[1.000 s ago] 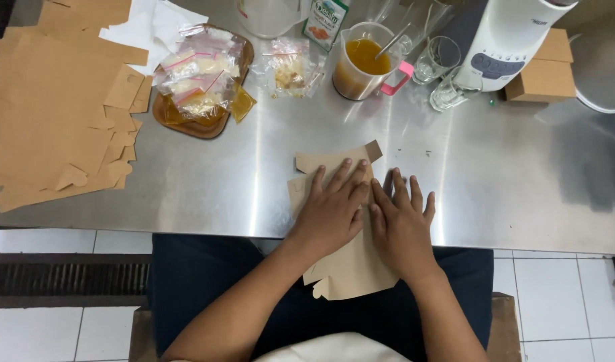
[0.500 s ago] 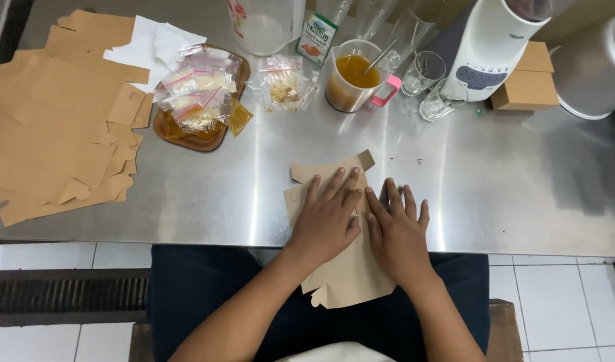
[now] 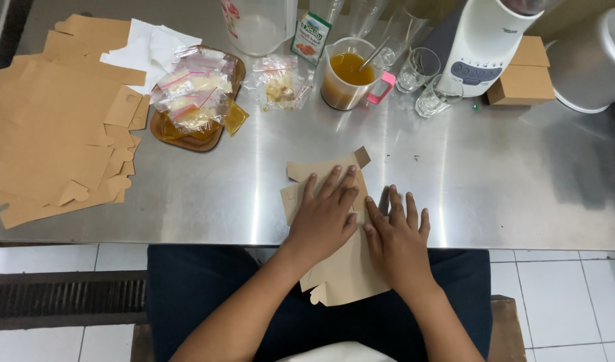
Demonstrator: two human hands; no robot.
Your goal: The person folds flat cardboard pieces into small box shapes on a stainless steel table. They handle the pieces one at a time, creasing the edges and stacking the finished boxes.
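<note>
A flat brown cardboard box blank (image 3: 341, 278) lies over the front edge of the steel table (image 3: 509, 181) and hangs down over my lap. My left hand (image 3: 326, 216) presses flat on the blank's upper part, fingers spread and pointing away from me. Beside it, my right hand (image 3: 398, 236) also lies flat, on the blank's right edge and partly on the bare table. Both palms face down and neither hand grips anything. A small tab of the blank (image 3: 362, 157) sticks up beyond my left fingers.
A stack of flat brown blanks (image 3: 52, 141) fills the table's left. Behind stand a wooden tray of small plastic bags (image 3: 193, 100), a measuring jug of orange liquid (image 3: 348, 74), two glasses (image 3: 425, 84), a white blender base (image 3: 485, 47) and a small brown box (image 3: 522, 80).
Both hands stay pressed on the blank. The fingers have slid slightly along it, my right hand moving a little right. The camera has shifted a bit.
</note>
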